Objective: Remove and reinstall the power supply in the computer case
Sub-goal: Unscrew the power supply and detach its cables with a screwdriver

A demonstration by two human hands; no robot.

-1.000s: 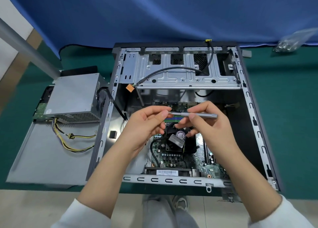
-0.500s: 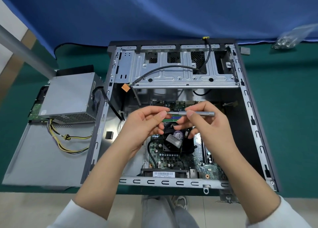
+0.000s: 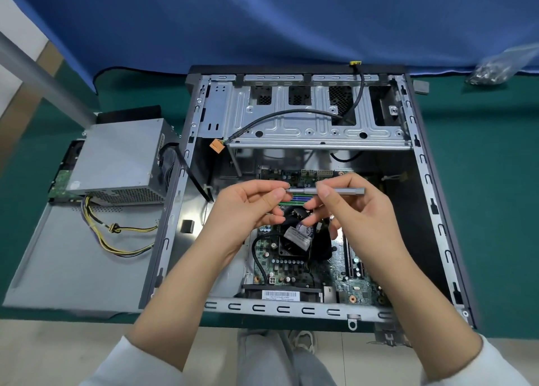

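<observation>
Nothing moved — power supply [image 3: 116, 158] lies left of left hand [image 3: 245, 210].

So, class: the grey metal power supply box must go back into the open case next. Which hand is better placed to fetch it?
Probably the left hand: the grey metal power supply box lies outside the case on that side, and the right hand grips the slim silver screwdriver.
</observation>
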